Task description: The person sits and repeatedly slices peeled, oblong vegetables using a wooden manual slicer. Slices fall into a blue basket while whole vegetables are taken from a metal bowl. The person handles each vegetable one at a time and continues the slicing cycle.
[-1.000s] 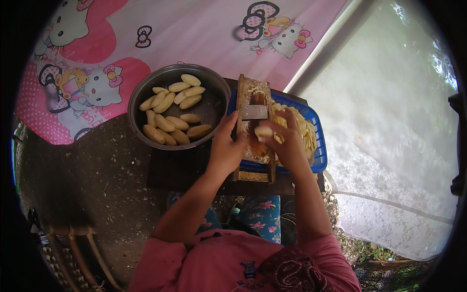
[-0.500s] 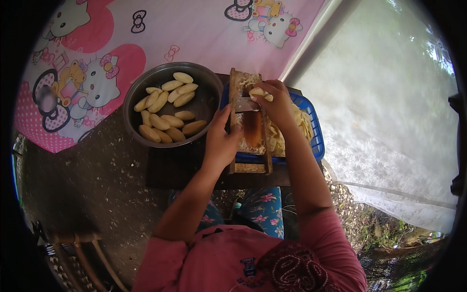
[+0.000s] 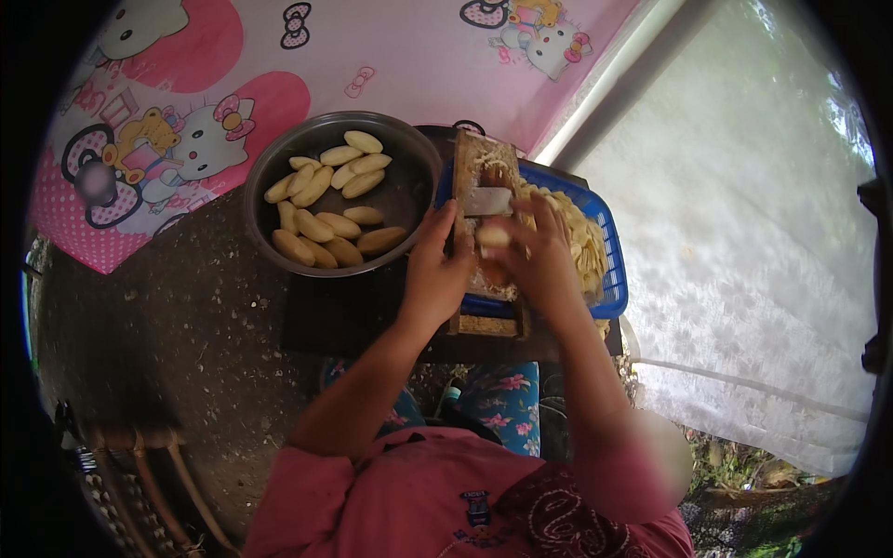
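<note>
A wooden slicer (image 3: 490, 325) with a metal blade (image 3: 486, 201) set across it rests over a blue plastic basket (image 3: 614, 270). My left hand (image 3: 435, 274) grips the slicer's left edge, fingers on the far side of the rail. Just on the near side of the blade, my right hand (image 3: 544, 260) presses a pale peeled banana piece (image 3: 493, 237) against the board; the fingers are slightly blurred. Thin pale slices (image 3: 584, 242) lie in the basket, partly hidden by the slicer and my right hand.
Left of the slicer stands a round metal basin (image 3: 256, 223) holding several peeled bananas (image 3: 316, 186). Both containers are on a dark table (image 3: 372, 321). A pink printed sheet (image 3: 391, 37) hangs beyond, a white lace curtain (image 3: 735, 232) to the right. A wooden-framed seat (image 3: 139, 446) is at lower left.
My right hand has slid the banana piece toward me, from the far side of the blade to its near side. The left hand keeps its grip, and the view has shifted slightly.
</note>
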